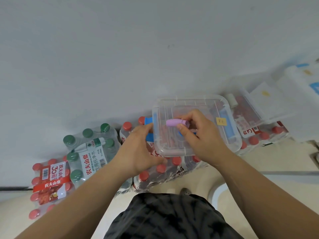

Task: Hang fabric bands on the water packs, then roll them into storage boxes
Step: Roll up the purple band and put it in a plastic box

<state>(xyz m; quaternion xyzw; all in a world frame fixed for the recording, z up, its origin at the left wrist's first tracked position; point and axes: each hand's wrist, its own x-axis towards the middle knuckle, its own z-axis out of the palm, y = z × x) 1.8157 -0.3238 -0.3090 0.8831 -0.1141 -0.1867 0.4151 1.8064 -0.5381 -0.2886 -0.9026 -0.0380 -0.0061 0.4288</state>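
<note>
Two grips meet just past your dark patterned shorts (169,218). Your left grip (138,150) curls round the left edge of the clear storage box (172,153). Your right grip (198,135) is clamped on a rolled purple fabric band (174,122), pinching it over the box. The box rests on a red-capped water pack (160,175), and a green-capped pack (89,152) sits to its left. Behind them is a pale wall (120,49).

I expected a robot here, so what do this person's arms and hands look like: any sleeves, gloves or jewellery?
No robot parts. The left hand and right hand wear no gloves, and no ring, watch or wristband shows. The left forearm and right forearm are bare, with no sleeves in view. Below is a dark patterned garment, black with grey streaks.
</note>
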